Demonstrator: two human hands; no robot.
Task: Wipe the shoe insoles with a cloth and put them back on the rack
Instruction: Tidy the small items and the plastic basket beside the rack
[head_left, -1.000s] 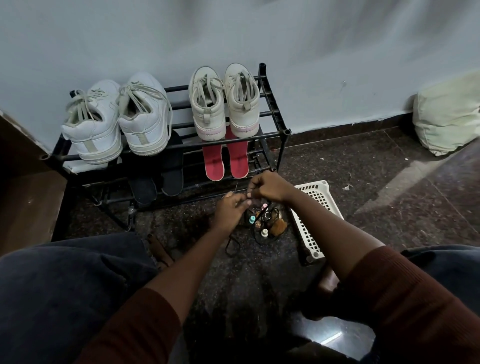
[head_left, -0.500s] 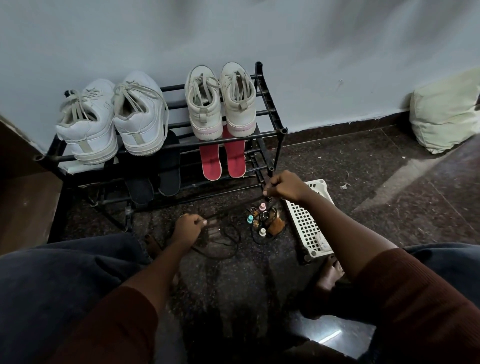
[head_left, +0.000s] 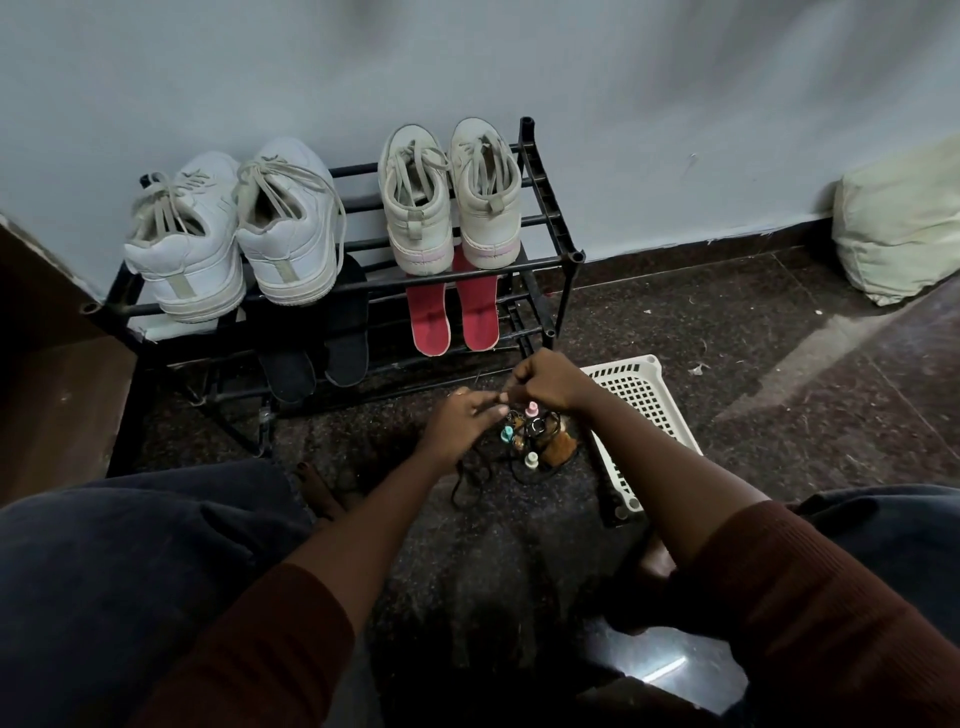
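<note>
Two red insoles (head_left: 428, 322) and two black insoles (head_left: 345, 338) lean on the lower bars of a black shoe rack (head_left: 566, 257). On its top shelf stand a white pair of sneakers (head_left: 234, 244) and a beige pair (head_left: 452, 202). Both hands meet above the floor just in front of the rack, away from the insoles. My right hand (head_left: 545, 382) is curled in a fist and pinches a thin black cord (head_left: 467, 480). My left hand (head_left: 462, 421) reaches its fingertips to the right hand and pinches the same cord, which loops down beneath it.
A small heap of trinkets (head_left: 535, 441) with pink, teal and white caps lies on the dark floor under my hands. A white plastic basket (head_left: 644, 410) lies to the right. A pale cushion (head_left: 904, 234) sits against the wall at far right. My knees frame the bottom.
My left hand, which had pulled the cord out to the left half a second ago, has come back to the right hand. The right hand stayed roughly in place.
</note>
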